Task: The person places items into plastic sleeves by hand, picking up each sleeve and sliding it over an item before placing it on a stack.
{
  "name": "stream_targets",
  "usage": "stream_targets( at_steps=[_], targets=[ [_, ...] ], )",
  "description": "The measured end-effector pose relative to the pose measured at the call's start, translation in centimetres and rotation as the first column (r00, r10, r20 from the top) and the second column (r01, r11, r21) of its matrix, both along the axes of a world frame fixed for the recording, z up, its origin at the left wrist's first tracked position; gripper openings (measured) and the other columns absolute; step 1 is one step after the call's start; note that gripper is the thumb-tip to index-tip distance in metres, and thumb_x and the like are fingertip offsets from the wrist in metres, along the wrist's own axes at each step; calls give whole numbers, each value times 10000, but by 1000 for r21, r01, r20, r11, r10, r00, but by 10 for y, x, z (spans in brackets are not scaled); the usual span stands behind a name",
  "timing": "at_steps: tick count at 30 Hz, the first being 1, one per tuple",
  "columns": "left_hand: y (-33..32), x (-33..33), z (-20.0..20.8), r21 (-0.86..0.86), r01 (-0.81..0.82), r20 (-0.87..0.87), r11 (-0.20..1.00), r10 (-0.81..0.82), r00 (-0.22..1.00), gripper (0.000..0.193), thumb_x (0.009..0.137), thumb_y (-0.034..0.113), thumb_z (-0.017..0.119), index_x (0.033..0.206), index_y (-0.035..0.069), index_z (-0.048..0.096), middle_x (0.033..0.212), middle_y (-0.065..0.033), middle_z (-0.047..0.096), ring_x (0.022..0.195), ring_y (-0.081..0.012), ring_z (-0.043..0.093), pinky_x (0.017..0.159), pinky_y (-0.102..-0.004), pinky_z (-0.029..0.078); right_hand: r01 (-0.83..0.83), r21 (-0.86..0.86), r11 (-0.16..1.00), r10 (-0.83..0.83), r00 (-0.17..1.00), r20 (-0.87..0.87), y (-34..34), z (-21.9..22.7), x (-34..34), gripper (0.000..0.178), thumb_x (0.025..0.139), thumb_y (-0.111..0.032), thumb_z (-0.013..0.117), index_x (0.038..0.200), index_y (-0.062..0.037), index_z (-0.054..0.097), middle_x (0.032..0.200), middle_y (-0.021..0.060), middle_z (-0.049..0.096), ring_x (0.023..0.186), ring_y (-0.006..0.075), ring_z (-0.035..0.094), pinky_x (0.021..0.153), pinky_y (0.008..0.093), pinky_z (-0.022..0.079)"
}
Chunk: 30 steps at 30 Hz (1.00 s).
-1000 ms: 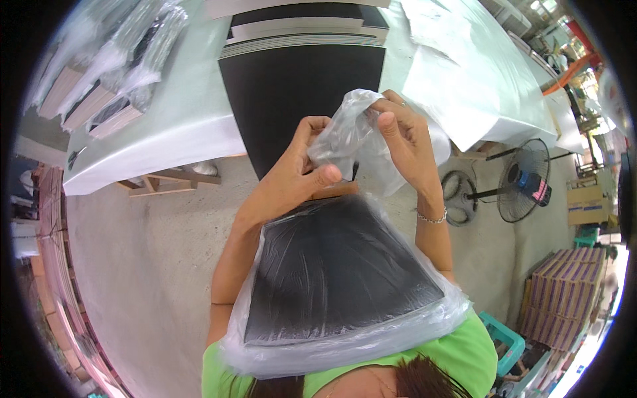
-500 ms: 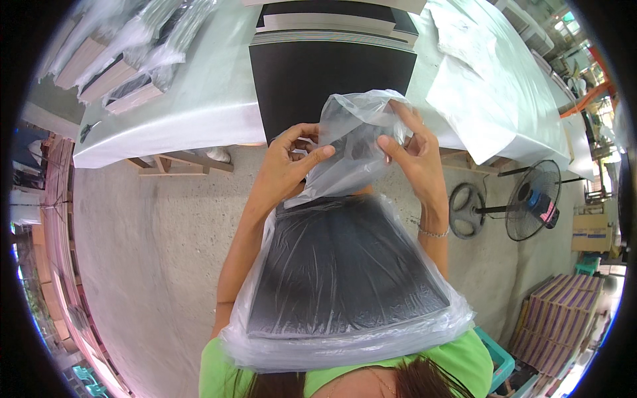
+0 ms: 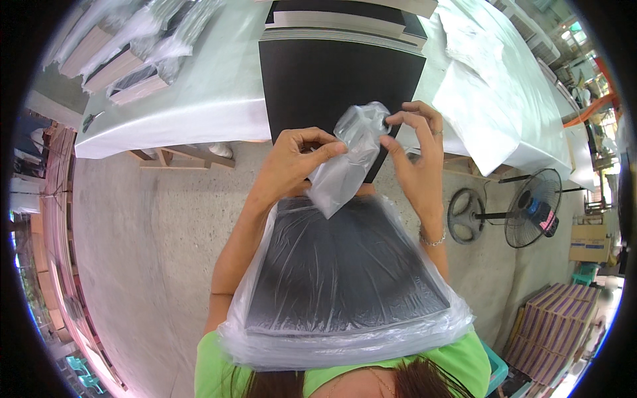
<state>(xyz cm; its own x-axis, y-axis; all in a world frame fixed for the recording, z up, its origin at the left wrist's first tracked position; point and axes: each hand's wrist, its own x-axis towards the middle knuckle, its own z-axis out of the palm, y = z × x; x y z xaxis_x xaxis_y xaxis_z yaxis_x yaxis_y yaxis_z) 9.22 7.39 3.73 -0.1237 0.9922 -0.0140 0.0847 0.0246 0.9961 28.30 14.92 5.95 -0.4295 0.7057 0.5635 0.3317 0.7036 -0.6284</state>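
A crumpled clear plastic bag [image 3: 348,156] hangs in front of me, narrower at its upper end. My left hand [image 3: 298,159] pinches its left side between thumb and fingers. At its upper right edge is my right hand [image 3: 418,136], thumb and index finger apart, fingertips close to the film; whether they touch it is hard to see. Below the hands, a flat black panel [image 3: 345,265] covered in wrinkled clear plastic lies against my lap. Loose film gathers along its near edge. Beyond the bag, a large black board [image 3: 332,79] reaches over the table's edge.
White sheeting covers the table [image 3: 225,86]. Stacked pale-edged boards [image 3: 338,21] stand at its far side, plastic-wrapped packs [image 3: 136,83] and scissors [image 3: 89,121] at left, white sheets [image 3: 474,113] at right. A black fan [image 3: 533,207] and a striped stack [image 3: 551,331] are on the right.
The bag has gone from spread wide to bunched and narrow. My right hand has come out from its opening to its right edge. My left hand still pinches the bag.
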Motion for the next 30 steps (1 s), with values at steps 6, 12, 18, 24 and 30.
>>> stream_targets(
  at_steps=[6, 12, 18, 24, 30],
  targets=[
    [-5, 2, 10, -56, 130, 219, 990, -115, 969, 186, 739, 209, 729, 757, 40, 651, 597, 6, 558, 510, -32, 447, 461, -193, 328, -277, 288, 917, 220, 951, 216, -13, 11, -12, 340, 618, -81, 710, 939, -151, 626, 1077, 70, 493, 991, 256, 474, 935, 456, 332],
    [-10, 3, 18, -124, 215, 309, 969, -168, 936, 218, 723, 198, 743, 718, 43, 589, 559, 7, 525, 459, -33, 429, 406, -179, 294, -365, 368, 855, 282, 923, 261, -8, 13, -13, 350, 519, -107, 720, 858, -142, 638, 981, 10, 548, 943, 215, 515, 957, 462, 325],
    [-10, 0, 10, -121, 272, 416, 955, -200, 887, 220, 730, 169, 732, 772, 23, 573, 577, -16, 530, 465, -36, 454, 397, -166, 315, -518, 284, 807, 514, 853, 95, 1, 6, -17, 286, 530, -29, 689, 801, -94, 622, 863, 11, 589, 908, 216, 556, 951, 446, 343],
    [-11, -3, -4, -205, 194, 612, 959, -29, 790, 224, 766, 171, 704, 842, 16, 561, 611, -15, 533, 464, -33, 444, 398, -168, 332, -694, 78, 716, 669, 650, -362, 8, 1, -20, 133, 719, -11, 617, 836, -54, 571, 817, 45, 594, 898, 203, 593, 882, 413, 418],
    [-29, -54, -41, -186, 96, 561, 978, 25, 828, 233, 813, 220, 660, 895, 25, 564, 682, 0, 539, 543, -37, 469, 476, -165, 377, -501, -124, 857, 245, 607, -756, 24, 2, 7, 106, 902, -148, 515, 943, -53, 491, 692, 4, 519, 608, 76, 539, 545, 221, 445]
  ],
)
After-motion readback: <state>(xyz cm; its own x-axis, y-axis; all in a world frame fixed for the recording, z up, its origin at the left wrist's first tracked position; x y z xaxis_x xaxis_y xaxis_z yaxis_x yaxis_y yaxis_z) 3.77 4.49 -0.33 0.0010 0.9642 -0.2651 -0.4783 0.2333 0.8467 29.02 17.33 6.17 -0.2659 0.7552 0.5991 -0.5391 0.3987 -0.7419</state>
